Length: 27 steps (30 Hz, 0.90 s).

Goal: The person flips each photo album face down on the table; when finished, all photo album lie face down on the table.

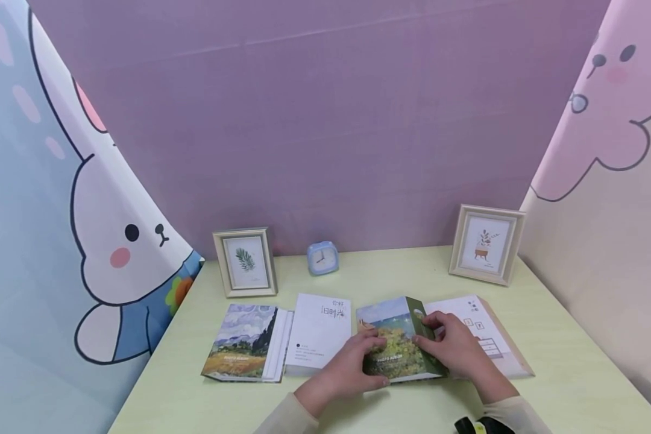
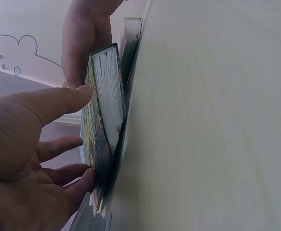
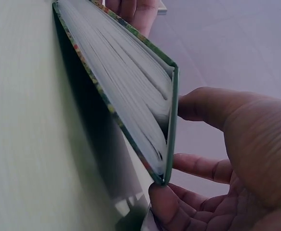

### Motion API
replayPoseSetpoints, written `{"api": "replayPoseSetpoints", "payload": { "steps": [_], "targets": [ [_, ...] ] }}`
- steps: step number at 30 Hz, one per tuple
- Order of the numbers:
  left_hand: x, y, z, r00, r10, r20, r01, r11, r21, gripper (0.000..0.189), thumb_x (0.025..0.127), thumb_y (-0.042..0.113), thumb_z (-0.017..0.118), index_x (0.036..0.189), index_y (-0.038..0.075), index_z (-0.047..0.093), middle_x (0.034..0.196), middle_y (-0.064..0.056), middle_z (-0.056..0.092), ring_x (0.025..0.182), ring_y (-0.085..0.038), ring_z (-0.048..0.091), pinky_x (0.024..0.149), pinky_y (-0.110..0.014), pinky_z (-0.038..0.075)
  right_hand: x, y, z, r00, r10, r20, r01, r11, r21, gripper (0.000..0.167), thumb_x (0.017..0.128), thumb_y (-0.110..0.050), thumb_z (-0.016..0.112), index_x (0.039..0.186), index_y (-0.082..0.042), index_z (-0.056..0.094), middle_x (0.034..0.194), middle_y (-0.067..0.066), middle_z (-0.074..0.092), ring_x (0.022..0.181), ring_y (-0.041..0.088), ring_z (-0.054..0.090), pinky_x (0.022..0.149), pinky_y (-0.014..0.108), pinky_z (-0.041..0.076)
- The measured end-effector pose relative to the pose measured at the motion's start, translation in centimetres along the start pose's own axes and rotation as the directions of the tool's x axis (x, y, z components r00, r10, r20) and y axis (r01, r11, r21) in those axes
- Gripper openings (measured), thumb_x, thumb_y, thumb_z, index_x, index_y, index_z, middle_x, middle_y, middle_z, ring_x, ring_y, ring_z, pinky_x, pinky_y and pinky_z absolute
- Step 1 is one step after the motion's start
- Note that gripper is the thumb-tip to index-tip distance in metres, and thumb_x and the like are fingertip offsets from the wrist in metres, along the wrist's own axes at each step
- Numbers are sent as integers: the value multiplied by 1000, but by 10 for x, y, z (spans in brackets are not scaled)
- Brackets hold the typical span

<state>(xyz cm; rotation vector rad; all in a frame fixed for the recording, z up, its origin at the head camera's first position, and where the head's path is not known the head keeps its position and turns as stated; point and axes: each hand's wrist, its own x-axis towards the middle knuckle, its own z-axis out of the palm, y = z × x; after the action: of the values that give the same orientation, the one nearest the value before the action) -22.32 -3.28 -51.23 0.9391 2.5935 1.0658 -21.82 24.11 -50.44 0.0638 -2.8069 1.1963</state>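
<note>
- Photo album (image 1: 393, 337), green-spined with a painted sea-and-flowers cover: near edge of the bench (image 1: 163, 401), between the white book and the line-drawing book. Tilted, spine side raised off the surface, left edge low; cover boards closed, page ends visible in both wrist views.
- Left hand (image 1: 349, 366): at the album's left side. Grip partly closed, fingers bent, holding the green-spined album; thumb on the front cover close to the near edge, fingertips on the cover and by its lower left edge.
- Right hand (image 1: 458, 346): at the spine. Grip closed about as far as the spine's width, thumb and forefinger against the spine, other fingers bent at its lower edge, supporting the raised side.
- White book (image 1: 319, 337): Chinese title at upper right, lying just left of the held album.
- Second photo album (image 1: 241, 343): cypress-landscape cover, left of the white book, pages showing along its right side.
- Line-drawing book (image 1: 472, 310): pale cover, brownish edge, partly hidden by the right hand.
- Back of bench, left to right: leaf-print frame (image 1: 245, 262), blue clock (image 1: 322, 259), potted-plant frame (image 1: 487, 244); all upright.
- Purple backdrop (image 1: 304, 120) behind.
- Black object (image 1: 483, 426) near the right wrist, cut off by the lower border; identity unclear.
</note>
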Motion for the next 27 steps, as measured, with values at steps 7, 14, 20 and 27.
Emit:
{"api": "replayPoseSetpoints", "payload": {
  "steps": [7,14,20,27],
  "targets": [
    [3,-3,2,999,30,-23,-29,999,44,68,84,30,88,143,12,61,161,-12,43,148,-33,40,123,-50,34,3,5,2,1000,3,-7,-3,1000,-18,46,86,-41,86,117,-11,70,108,6,64,88,17,60,71,34,51],
    [4,-3,1,999,37,-22,-36,998,56,62,85,24,86,142,11,63,160,-11,45,147,-31,42,122,-46,35,4,6,4,1000,-3,-11,3,1000,-26,46,86,-40,86,117,-11,70,106,6,63,88,17,59,72,34,51],
    [3,-4,0,999,40,-14,-39,998,56,60,87,23,85,142,10,64,160,-11,45,148,-31,41,123,-44,34,2,5,3,1000,5,5,-5,999,-31,46,86,-40,86,118,-10,70,106,6,62,90,18,59,72,35,51],
    [2,-2,-1,999,33,-16,-32,999,34,59,87,22,85,141,10,64,160,-11,44,148,-31,41,123,-45,33,1,3,2,1000,-12,20,13,999,-35,50,86,-40,86,120,-8,70,106,7,62,90,18,59,71,35,52]
  ]
}}
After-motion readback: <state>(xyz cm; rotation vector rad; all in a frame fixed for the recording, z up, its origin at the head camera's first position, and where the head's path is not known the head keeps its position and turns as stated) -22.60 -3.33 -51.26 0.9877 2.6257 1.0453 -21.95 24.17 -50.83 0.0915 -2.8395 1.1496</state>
